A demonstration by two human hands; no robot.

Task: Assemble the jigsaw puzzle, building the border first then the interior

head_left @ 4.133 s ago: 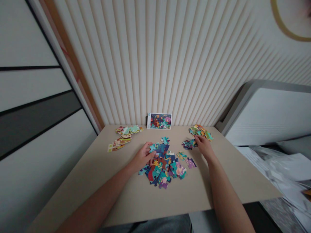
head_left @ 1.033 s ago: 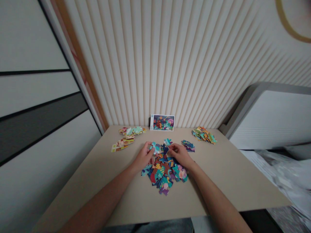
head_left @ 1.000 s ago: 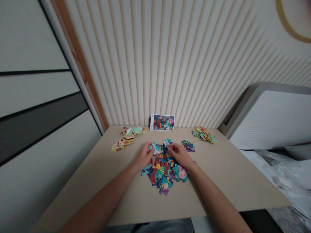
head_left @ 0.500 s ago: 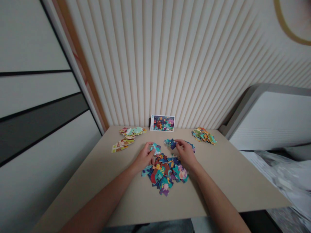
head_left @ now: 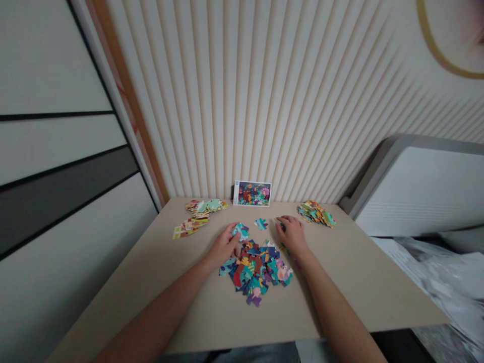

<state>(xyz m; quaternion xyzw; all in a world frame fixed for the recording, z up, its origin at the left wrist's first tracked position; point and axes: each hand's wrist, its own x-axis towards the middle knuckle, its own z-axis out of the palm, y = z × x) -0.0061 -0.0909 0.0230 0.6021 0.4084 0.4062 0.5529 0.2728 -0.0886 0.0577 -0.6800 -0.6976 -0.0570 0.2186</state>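
My left hand point(head_left: 226, 245) is closed on light-blue jigsaw puzzle pieces point(head_left: 241, 231), just above the left edge of the central pile of puzzle pieces point(head_left: 251, 269). That pile is a loose heap of dark blue, teal, red and pink pieces. Across from it, my right hand point(head_left: 291, 235) has its fingers curled down over a dark blue puzzle piece point(head_left: 283, 227), mostly hidden by the fingers. More coloured pieces peek out below that palm and wrist. Between the hands a teal and purple puzzle piece point(head_left: 260, 223) lies alone on the table.
A picture card point(head_left: 252, 193) of the puzzle stands upright at the table's back, against the ribbed wall. A pale green and pink heap of pieces point(head_left: 206, 205) sits back left, and an orange and green heap point(head_left: 316, 213) back right. The table point(head_left: 170, 292) is beige.
My right hand has drawn the dark blue piece right, away from the teal piece, which now lies by itself. Blue pieces right of that hand no longer show there. The left hand stays put.
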